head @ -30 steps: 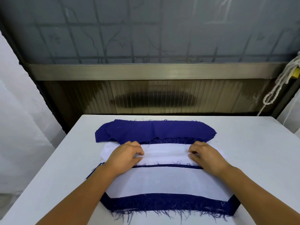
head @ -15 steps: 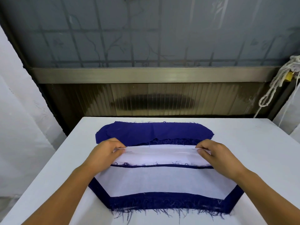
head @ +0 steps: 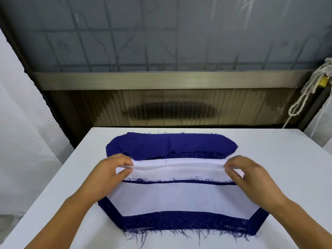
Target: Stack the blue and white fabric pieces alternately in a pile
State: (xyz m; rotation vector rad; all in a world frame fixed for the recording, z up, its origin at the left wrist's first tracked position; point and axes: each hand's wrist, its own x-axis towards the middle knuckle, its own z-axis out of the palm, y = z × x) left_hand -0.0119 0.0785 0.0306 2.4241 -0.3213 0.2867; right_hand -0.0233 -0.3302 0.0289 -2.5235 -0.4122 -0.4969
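White fabric piece (head: 177, 167), thin and limp, stretches between my two hands, its far edge raised in a soft fold. My left hand (head: 109, 174) pinches one end between thumb and fingertips; my right hand (head: 251, 177) pinches the other, though I cannot tell how many layers each holds. Just nearer me than the hands lies the pile (head: 179, 198): a white sheet on top, a frayed blue piece showing as a border along its near edge and angled corners, and a thin blue line crossing just under my knuckles. Beyond my fingertips sits a heap of blue fabric pieces (head: 170, 145), ragged threads along the side facing me.

I judge the cloth light, floppy and prone to wrinkle or slide, so holding it at both ends and keeping it taut seems the way to lay it flat. Loose threads could snag and drag a lower layer askew. All rests on a white table (head: 287, 159); a window grille (head: 161, 42) stands beyond, and a knotted rope (head: 305, 92) hangs off to my right.
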